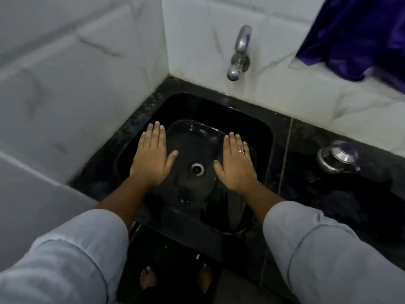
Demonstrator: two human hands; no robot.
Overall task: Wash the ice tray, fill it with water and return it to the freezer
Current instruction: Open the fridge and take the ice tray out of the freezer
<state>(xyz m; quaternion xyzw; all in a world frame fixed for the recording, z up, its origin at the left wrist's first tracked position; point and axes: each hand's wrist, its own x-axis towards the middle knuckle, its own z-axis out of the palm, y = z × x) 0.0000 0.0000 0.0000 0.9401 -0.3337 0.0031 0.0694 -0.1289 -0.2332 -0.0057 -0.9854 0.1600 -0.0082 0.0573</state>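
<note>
Ice tray isn't seen yet, both hands point(151, 159) point(235, 163) are held spread flat over the sink point(266, 137), so it's best fetched first.

I count two bare hands, the left hand point(152, 157) and the right hand point(235, 164), both flat with fingers spread. There are two pale grey rolled sleeves point(72, 255), one black basin sink point(260, 128) with one round metal drain point(196, 169), one chrome wall tap point(239, 53), one steel lidded pot point(337, 157), one purple cloth point(359, 34), one gold ring point(242, 151) (right hand), and two bare feet point(148, 279).
</note>
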